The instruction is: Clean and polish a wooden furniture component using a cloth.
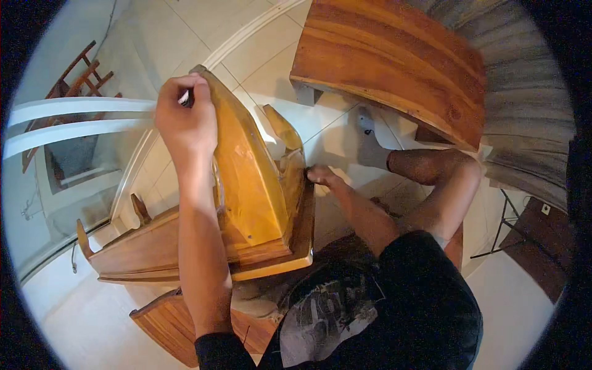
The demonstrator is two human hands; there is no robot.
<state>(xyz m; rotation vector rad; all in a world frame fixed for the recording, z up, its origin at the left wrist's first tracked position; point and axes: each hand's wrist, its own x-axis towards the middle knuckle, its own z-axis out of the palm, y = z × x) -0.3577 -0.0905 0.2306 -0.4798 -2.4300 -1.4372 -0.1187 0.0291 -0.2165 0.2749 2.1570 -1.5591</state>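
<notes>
Head camera view: a seated person's left hand point(192, 117) curls closed around the upper tip of a glossy honey-yellow, tapered wooden furniture piece point(250, 185) standing before the lap; the right hand point(322, 176) touches its right side, grip unclear. Its panels look joined and varnished; handling appears under way, the remainder impossible to tell.
</notes>
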